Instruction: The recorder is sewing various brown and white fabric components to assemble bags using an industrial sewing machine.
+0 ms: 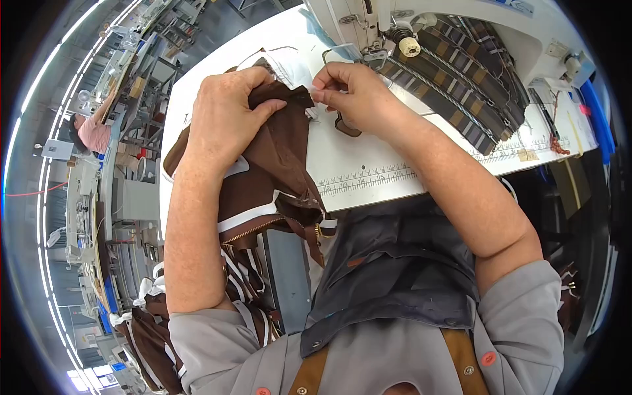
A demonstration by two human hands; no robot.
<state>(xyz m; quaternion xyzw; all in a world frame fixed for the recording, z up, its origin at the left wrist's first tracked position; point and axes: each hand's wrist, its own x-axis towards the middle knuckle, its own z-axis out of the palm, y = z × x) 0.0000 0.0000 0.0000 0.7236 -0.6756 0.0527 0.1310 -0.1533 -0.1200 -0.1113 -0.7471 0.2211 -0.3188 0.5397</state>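
- Workshop setting: a white tabletop with a printed ruler strip along its near edge carries a sewing machine; further machine stations run along the left, where another person sits in the background.
- Left hand: its grip is closed over a bunched fold of the brown fabric piece, thumb on top, pressing the cloth against the tabletop edge.
- Right hand: a narrow pinch of thumb and forefinger holds the fabric's upper corner, just in front of the machine's presser foot; what exactly lies between the fingertips is too small to tell.
- Handling judgement: aligning this corner well likely calls for keeping the layers flat and the edges matched, with the left hand steadying the bulk so its hanging weight does not drag the corner askew.
- Brown fabric piece: dark brown with white bands and a brass-coloured zipper; it drapes from the tabletop's near-left edge down toward the lap.
- Striped plaid pieces with zippers lie stacked to the right of the machine, apart from both hands.
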